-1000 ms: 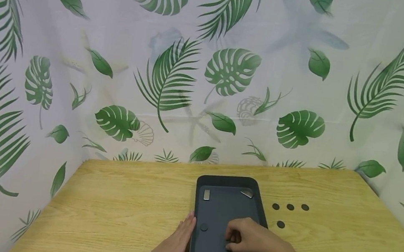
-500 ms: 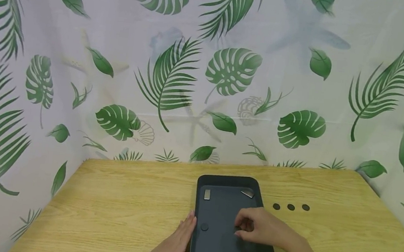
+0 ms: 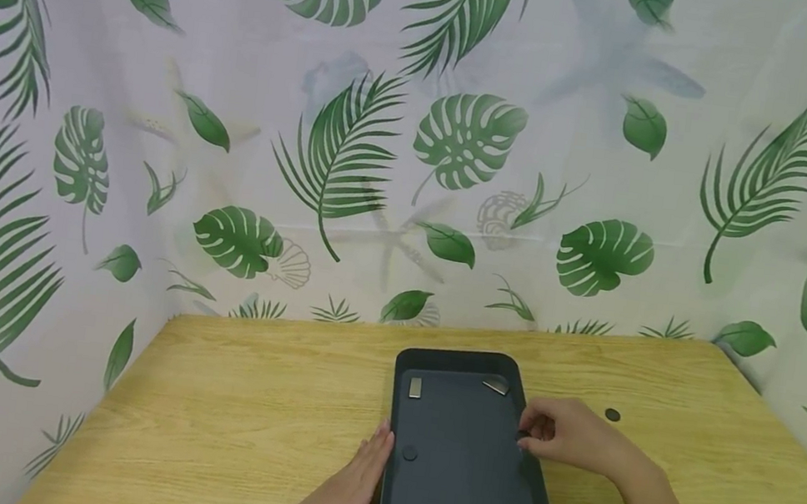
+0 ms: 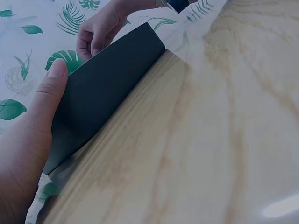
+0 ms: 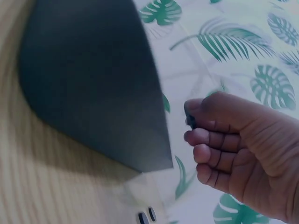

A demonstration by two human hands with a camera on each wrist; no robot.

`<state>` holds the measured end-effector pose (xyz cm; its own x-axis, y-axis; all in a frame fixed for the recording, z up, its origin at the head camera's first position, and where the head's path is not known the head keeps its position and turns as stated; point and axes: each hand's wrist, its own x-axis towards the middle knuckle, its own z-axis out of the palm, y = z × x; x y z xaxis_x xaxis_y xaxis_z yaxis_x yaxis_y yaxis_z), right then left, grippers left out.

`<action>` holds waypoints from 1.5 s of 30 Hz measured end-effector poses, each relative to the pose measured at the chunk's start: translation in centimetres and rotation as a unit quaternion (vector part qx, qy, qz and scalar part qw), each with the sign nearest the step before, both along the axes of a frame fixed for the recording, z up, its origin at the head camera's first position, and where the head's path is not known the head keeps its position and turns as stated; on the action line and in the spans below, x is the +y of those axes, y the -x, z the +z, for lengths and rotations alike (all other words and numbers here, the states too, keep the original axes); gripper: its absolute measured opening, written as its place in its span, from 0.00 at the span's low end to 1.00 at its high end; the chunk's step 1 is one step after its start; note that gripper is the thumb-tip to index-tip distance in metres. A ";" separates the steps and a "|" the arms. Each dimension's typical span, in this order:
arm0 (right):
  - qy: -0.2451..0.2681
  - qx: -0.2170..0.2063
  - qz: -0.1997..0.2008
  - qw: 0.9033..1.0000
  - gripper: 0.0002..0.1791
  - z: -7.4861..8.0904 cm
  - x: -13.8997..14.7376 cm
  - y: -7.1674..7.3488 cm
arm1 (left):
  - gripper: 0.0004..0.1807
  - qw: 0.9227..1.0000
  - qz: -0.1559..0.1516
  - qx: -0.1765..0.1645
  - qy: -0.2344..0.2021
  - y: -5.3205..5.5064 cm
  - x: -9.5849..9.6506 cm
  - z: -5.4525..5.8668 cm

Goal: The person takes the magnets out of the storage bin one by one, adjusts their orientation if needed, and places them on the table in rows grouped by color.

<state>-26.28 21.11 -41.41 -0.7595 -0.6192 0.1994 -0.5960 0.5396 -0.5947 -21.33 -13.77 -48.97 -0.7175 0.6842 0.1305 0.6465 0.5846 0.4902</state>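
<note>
A dark rectangular tray [image 3: 464,495] lies on the wooden table. Along its left wall my left hand [image 3: 347,493] rests with straight fingers, its thumb at the near corner; the left wrist view shows that thumb [image 4: 49,95] against the tray's outer side. Over the tray's right rim, my right hand [image 3: 566,432] pinches a small dark disc [image 5: 189,115] between thumb and fingers. Inside the tray are another dark disc [image 3: 410,453] near the left wall, a shiny rectangular metal piece [image 3: 415,387] at the far left, and a metal piece [image 3: 496,387] leaning at the far right corner.
One dark disc [image 3: 613,414] shows on the wooden table [image 3: 249,401] right of the tray; the right hand hides the spots beside it. In the right wrist view, two discs are visible, one disc [image 5: 142,218] nearer. A leaf-patterned cloth [image 3: 400,159] stands behind.
My right hand has moved right and away from me, from over the tray's middle to its right rim, covering several discs seen earlier on the table. The left hand keeps its place.
</note>
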 end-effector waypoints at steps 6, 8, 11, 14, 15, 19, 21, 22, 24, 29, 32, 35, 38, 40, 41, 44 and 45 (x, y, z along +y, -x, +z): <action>-0.025 -0.023 -0.047 0.998 0.06 0.1 1.7 0.4 | 0.57 1.000 0.002 -0.001 0.005 0.0 0.0 0.0; -0.034 -0.024 -0.061 0.997 0.06 -0.1 2.3 0.6 | 0.58 1.000 0.003 -0.005 0.005 0.0 0.0 0.1; -0.046 -0.018 -0.080 0.996 0.06 -0.4 3.4 0.7 | 0.57 1.000 0.004 -0.010 0.006 0.0 0.0 0.1; -0.056 -0.016 -0.106 0.993 0.05 -0.6 4.3 0.9 | 0.57 1.000 0.005 -0.011 0.005 0.0 0.0 0.0; -0.058 -0.018 -0.115 0.992 0.05 -0.6 4.6 0.9 | 0.57 1.000 0.005 -0.011 0.005 0.0 0.0 0.0; -0.071 -0.019 -0.141 0.987 0.06 -0.6 5.7 0.8 | 0.58 1.000 0.003 -0.007 0.003 0.0 0.0 0.0; -0.073 -0.017 -0.146 0.986 0.07 -0.6 6.2 0.8 | 0.58 1.000 0.003 -0.007 0.003 0.0 0.0 0.0; -0.076 -0.015 -0.148 0.986 0.07 -0.6 6.3 0.8 | 0.58 1.000 0.003 -0.007 0.001 0.0 0.0 0.0; -0.084 -0.011 -0.154 0.984 0.07 -0.7 6.5 0.8 | 0.58 1.000 0.003 -0.008 0.002 0.0 0.0 0.0; -0.103 -0.030 -0.168 0.980 0.06 -1.5 6.9 1.0 | 0.57 1.000 0.003 -0.009 0.002 0.0 0.0 -0.1; -0.109 -0.043 -0.172 0.978 0.05 -2.0 7.1 1.2 | 0.57 1.000 0.001 -0.005 0.001 0.1 0.0 -0.2; -0.112 -0.045 -0.174 0.977 0.05 -2.4 7.2 1.3 | 0.57 1.000 -0.001 -0.001 0.000 0.2 0.0 -0.3; -0.107 -0.051 -0.175 0.977 0.05 -2.8 7.2 1.4 | 0.57 1.000 -0.001 0.000 0.001 0.2 -0.1 -0.4; -0.104 -0.056 -0.173 0.978 0.06 -2.9 7.2 1.3 | 0.57 1.000 0.000 -0.001 0.001 0.2 -0.1 -0.4; -0.104 -0.060 -0.174 0.977 0.06 -3.0 7.2 1.3 | 0.57 1.000 0.000 -0.003 0.000 0.2 -0.1 -0.4; -0.112 -0.068 -0.176 0.976 0.07 -3.2 7.3 1.3 | 0.57 1.000 0.000 -0.004 0.000 0.2 -0.1 -0.2; -0.114 -0.069 -0.178 0.975 0.07 -3.3 7.3 1.3 | 0.57 1.000 -0.001 -0.004 -0.001 0.1 -0.1 -0.2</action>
<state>-27.62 28.37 -44.73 -0.9439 -0.3286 -0.0319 -0.2705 0.8251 -0.4960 -21.46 -13.82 -49.17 -0.7179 0.6848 0.1254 0.6428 0.5829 0.4969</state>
